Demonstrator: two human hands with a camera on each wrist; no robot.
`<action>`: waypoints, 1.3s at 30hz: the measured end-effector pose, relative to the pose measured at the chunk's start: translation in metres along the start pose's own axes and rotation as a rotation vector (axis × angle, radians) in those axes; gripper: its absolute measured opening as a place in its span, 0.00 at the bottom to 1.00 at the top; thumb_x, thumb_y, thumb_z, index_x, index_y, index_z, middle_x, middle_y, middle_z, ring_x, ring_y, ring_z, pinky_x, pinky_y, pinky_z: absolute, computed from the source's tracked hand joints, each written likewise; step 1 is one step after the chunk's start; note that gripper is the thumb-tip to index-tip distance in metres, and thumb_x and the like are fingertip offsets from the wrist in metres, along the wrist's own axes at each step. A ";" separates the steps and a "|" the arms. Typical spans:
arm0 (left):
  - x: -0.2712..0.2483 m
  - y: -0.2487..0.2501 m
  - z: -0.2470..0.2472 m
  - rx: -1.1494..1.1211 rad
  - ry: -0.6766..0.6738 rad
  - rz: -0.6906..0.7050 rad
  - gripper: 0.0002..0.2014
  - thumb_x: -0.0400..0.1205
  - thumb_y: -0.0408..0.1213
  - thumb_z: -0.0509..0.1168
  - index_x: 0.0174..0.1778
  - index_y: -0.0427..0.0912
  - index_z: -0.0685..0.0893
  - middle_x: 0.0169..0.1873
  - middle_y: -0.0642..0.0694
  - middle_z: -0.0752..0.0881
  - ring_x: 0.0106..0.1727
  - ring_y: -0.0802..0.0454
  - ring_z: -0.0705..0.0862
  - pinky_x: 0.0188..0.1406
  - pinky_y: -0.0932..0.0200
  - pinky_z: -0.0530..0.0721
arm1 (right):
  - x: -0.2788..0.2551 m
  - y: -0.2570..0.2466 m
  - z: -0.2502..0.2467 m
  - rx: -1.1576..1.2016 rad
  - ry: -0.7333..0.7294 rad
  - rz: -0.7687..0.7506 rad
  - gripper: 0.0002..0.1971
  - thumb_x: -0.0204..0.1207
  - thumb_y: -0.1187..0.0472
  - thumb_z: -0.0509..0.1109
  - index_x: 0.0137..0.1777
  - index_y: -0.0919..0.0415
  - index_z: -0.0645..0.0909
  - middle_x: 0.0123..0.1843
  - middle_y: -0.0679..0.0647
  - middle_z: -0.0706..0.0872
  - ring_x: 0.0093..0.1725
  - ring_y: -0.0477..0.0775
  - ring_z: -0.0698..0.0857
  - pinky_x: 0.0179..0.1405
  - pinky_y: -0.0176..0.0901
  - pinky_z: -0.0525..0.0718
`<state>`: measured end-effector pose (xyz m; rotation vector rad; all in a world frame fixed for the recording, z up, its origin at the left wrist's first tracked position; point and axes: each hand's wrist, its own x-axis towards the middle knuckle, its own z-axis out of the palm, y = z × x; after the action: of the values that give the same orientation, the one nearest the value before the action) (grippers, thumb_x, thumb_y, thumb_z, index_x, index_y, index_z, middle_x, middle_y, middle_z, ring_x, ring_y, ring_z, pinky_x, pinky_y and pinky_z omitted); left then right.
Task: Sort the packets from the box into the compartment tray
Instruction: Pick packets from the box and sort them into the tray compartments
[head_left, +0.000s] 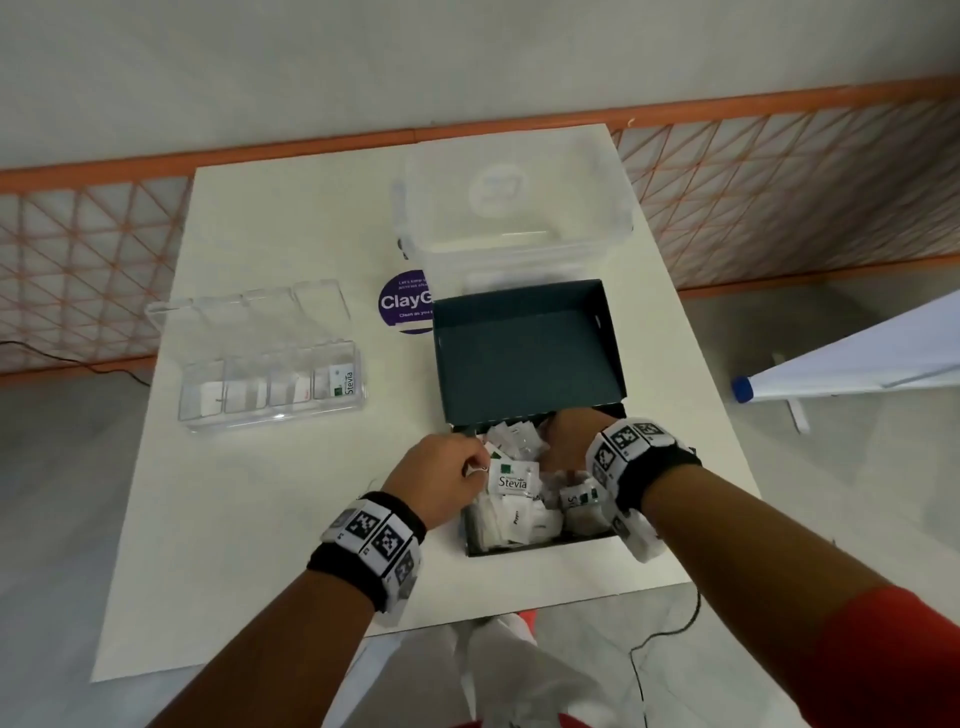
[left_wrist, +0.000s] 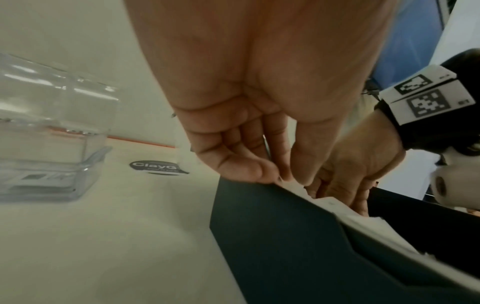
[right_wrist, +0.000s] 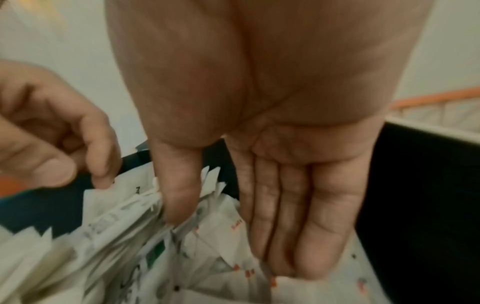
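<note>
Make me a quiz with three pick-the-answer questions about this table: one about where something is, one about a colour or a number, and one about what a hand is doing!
1. Where is the compartment tray?
A. left of the dark box
B. inside the dark box
C. on the floor

2. How many compartments does the tray have in its row?
A. two
B. four
C. nine

3. What is the left hand doing?
A. lying flat on the table
B. pinching a packet at the box edge
C. holding the tray lid

Answers:
1 A, since the head view shows the tray on the white table to the left of the dark box.
2 B, since four sections sit side by side, the rightmost holding a Stevia packet.
3 B, since its fingers close on a white packet at the box rim.
</note>
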<state>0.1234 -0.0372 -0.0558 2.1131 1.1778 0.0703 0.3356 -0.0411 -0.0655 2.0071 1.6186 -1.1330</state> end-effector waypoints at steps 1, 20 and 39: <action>-0.001 0.000 0.001 -0.019 0.009 -0.024 0.05 0.79 0.37 0.67 0.47 0.47 0.88 0.41 0.54 0.86 0.40 0.59 0.82 0.42 0.65 0.81 | 0.002 0.002 0.001 0.067 0.007 -0.007 0.12 0.70 0.54 0.76 0.30 0.54 0.79 0.36 0.52 0.87 0.40 0.55 0.87 0.46 0.46 0.88; -0.003 0.001 0.010 -0.132 0.111 -0.094 0.10 0.77 0.38 0.71 0.53 0.52 0.83 0.40 0.55 0.81 0.41 0.60 0.81 0.42 0.67 0.81 | 0.005 -0.019 0.006 0.412 -0.097 -0.074 0.03 0.76 0.60 0.74 0.41 0.53 0.84 0.31 0.48 0.89 0.29 0.46 0.87 0.27 0.38 0.86; -0.008 -0.001 -0.023 -0.252 0.234 -0.105 0.09 0.80 0.42 0.69 0.56 0.51 0.84 0.45 0.59 0.85 0.37 0.68 0.80 0.39 0.77 0.73 | -0.023 0.000 -0.059 0.626 -0.085 -0.187 0.06 0.74 0.73 0.72 0.46 0.64 0.87 0.31 0.56 0.90 0.37 0.58 0.90 0.37 0.45 0.86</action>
<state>0.1092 -0.0307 -0.0373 1.8551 1.3378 0.4060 0.3565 -0.0163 -0.0116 2.1353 1.5608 -1.9621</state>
